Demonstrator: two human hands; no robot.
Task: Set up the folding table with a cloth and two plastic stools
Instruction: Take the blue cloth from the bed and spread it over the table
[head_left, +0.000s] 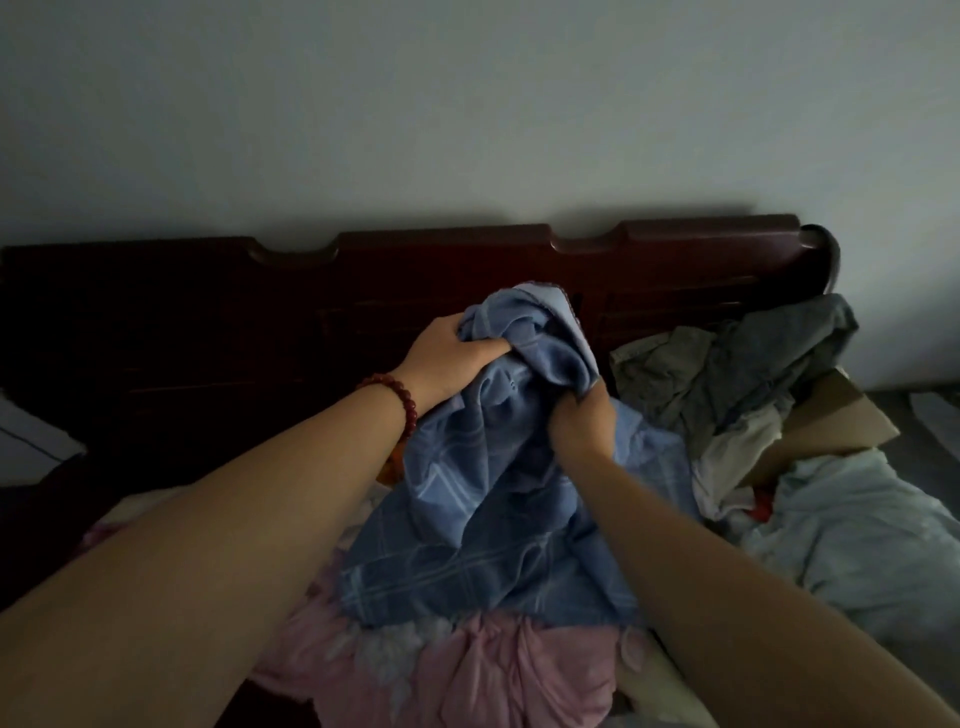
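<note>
Your left hand (449, 353) and right hand (582, 421) both clutch bunched folds of the blue checked cloth (483, 519), lifted over the bed, its length hanging from the headboard (208, 312) side down toward you.

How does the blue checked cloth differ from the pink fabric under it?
The blue checked cloth is lifted and bunched at its top, gripped by the left hand and the right hand; the pink fabric lies beneath it, held by no hand. The blue checked cloth carries a grid of pale lines; the pink fabric shows no grid. Both are crumpled.
</note>
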